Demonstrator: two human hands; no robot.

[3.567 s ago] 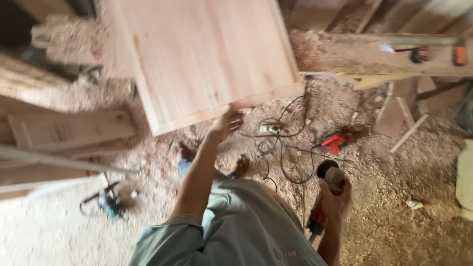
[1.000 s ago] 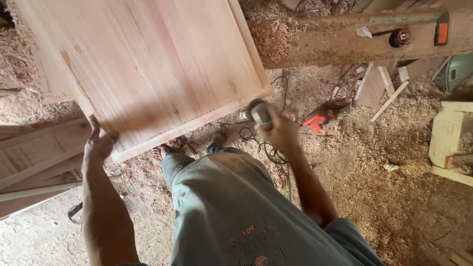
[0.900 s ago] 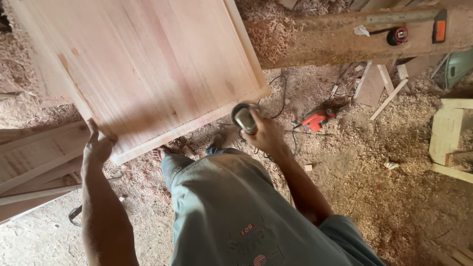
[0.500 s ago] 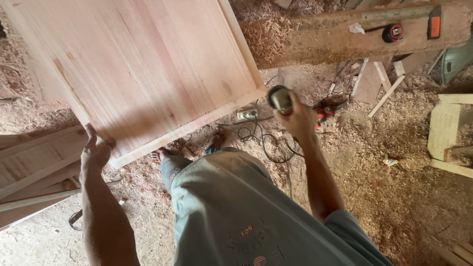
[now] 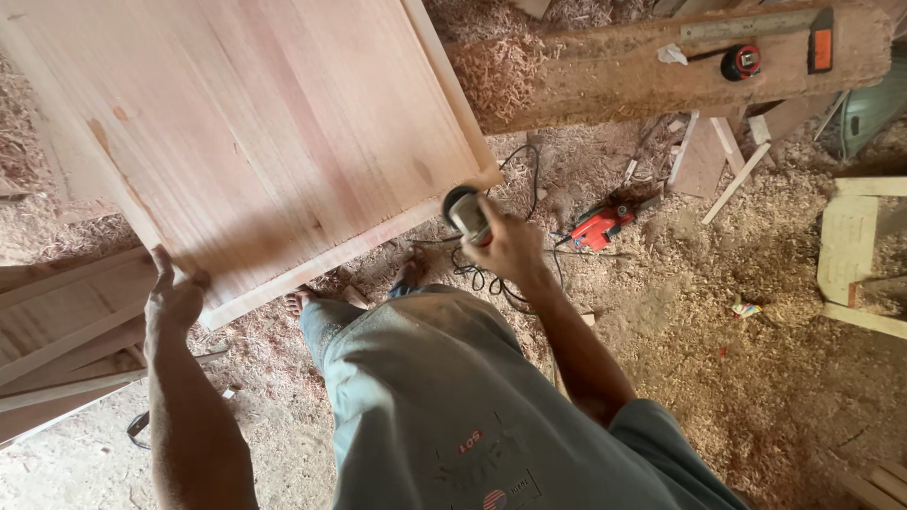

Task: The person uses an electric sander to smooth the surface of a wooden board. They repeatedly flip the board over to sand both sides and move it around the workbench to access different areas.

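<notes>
Head view: my left hand (image 5: 173,300) is gripping the near left corner of the big wooden panel (image 5: 255,132), fingers curled over its edge, grip closed on the wood. The panel is lying tilted across the upper left of the view, its near edge framed by a lighter strip. My right hand (image 5: 510,247) is wrapping tight around a small power tool (image 5: 465,213), grip fully closed on its body, the round grey head sitting just at the panel's near right corner; I cannot tell whether it is touching the wood. A black cord (image 5: 515,170) is looping on the floor (image 5: 737,378) behind the tool, over thick sawdust. A red power tool (image 5: 597,225) is lying on the floor, near my right hand. A sawdust-covered counter (image 5: 605,76) is running across the top right, carrying a tape measure (image 5: 740,62) and a metal ruler (image 5: 746,24). Wooden frames (image 5: 57,321) are lying beside my left arm.
</notes>
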